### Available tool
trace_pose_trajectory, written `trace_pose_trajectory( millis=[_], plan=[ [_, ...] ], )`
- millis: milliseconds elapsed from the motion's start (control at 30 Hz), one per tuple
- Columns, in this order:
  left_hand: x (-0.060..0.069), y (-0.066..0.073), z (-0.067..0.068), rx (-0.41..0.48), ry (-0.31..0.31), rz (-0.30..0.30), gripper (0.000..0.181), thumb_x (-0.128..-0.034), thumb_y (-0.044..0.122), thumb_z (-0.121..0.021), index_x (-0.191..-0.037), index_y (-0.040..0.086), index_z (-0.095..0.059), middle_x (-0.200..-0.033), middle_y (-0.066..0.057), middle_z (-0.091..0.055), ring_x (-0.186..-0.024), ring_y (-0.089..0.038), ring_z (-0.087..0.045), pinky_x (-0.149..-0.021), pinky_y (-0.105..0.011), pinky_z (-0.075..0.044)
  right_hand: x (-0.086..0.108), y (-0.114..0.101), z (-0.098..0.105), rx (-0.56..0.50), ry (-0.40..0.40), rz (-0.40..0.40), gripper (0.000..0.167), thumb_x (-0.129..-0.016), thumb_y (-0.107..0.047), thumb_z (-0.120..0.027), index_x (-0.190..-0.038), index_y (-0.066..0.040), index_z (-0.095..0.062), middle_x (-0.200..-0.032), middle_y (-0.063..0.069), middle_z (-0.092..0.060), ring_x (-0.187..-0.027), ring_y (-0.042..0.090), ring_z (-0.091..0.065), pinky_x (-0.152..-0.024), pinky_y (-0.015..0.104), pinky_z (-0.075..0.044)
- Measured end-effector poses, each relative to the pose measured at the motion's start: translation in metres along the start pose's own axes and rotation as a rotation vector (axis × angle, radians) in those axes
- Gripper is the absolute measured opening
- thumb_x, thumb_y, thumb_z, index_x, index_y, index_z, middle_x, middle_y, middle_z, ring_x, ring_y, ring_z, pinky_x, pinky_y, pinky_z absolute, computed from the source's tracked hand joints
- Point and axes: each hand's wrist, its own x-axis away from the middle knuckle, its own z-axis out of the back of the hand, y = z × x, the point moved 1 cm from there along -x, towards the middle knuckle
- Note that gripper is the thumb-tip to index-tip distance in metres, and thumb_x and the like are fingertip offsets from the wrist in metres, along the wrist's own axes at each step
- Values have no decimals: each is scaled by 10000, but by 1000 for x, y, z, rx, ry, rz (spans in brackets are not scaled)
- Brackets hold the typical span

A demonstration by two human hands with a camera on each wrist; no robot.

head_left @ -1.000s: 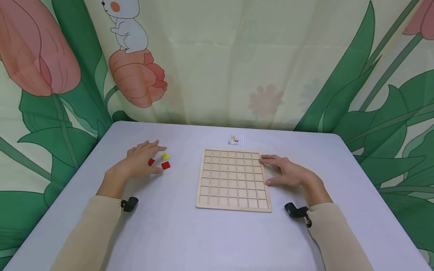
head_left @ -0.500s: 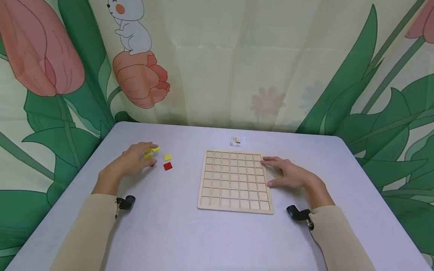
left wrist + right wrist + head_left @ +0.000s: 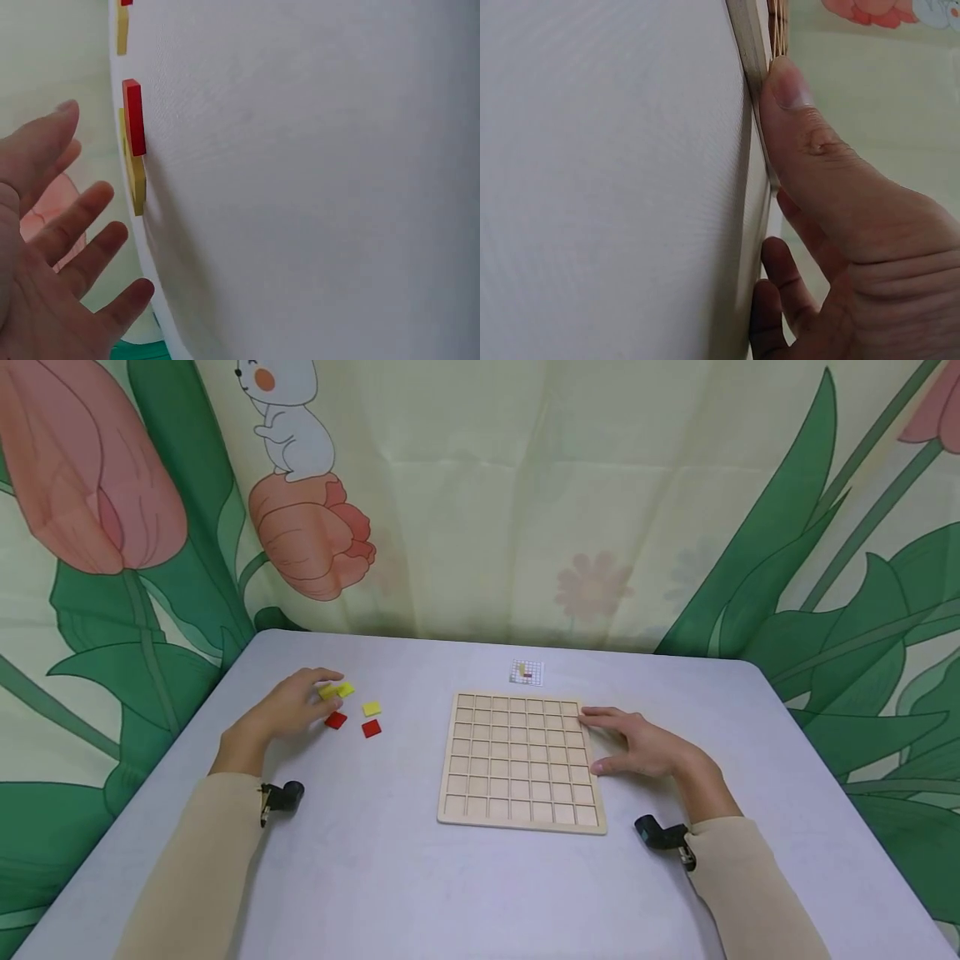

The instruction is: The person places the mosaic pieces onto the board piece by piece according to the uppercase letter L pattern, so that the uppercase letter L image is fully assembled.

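Note:
My left hand (image 3: 288, 706) hovers over the left part of the table beside small square tiles, its fingers spread and holding nothing in the left wrist view. Near its fingertips lie a red tile (image 3: 336, 720) and two yellow tiles, one (image 3: 345, 689) partly beside the other (image 3: 327, 692). Farther right are another yellow tile (image 3: 372, 708) and another red tile (image 3: 371, 728). A wooden grid board (image 3: 519, 762) lies at the middle. My right hand (image 3: 647, 745) touches the board's right edge with thumb and fingertips, as the right wrist view (image 3: 840, 217) also shows.
A small card (image 3: 527, 672) printed with a grid and coloured squares lies behind the board on the white table (image 3: 450, 893). A curtain (image 3: 465, 527) with flowers and a white animal hangs behind the table's far edge.
My left hand has moved left from over the tiles, uncovering the yellow pair and the left red tile. The right hand stays at the board's edge. The head view has shifted slightly.

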Motion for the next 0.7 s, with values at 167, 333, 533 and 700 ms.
trace_pose_trajectory(
  millis=[167,333,533,700],
  plan=[
    [-7,-4,0,16,10,48,552,-1032,266,-618,-1517,72,-439,-1548,-267,-386,-1433,-472,-344,-1138,-654,-348,0,0,0,-2,0,-7,859,-838,-409,-845,-1552,-123,-461,-1661,104,-318,-1542,441,-186,-1190,686,-185],
    [-13,-6,1,24,-2,81,549,-1038,252,-603,-1524,67,-428,-1528,-272,-402,-1413,-461,-360,-1145,-637,-355,0,0,0,-2,2,-12,860,-836,-405,-848,-1551,-122,-463,-1660,103,-321,-1540,444,-189,-1191,685,-185],
    [-18,-8,3,13,-7,120,535,-1042,225,-593,-1518,46,-427,-1509,-285,-412,-1399,-469,-363,-1142,-640,-356,0,0,0,-4,1,-18,864,-838,-425,-841,-1555,-132,-459,-1663,99,-315,-1542,441,-183,-1191,690,-181],
    [-22,-12,3,-6,-7,125,524,-1035,190,-600,-1509,39,-437,-1493,-285,-428,-1395,-463,-364,-1154,-637,-341,1,0,0,-10,5,-12,858,-838,-404,-847,-1551,-122,-463,-1660,93,-321,-1539,439,-193,-1192,686,-172]
  ],
)
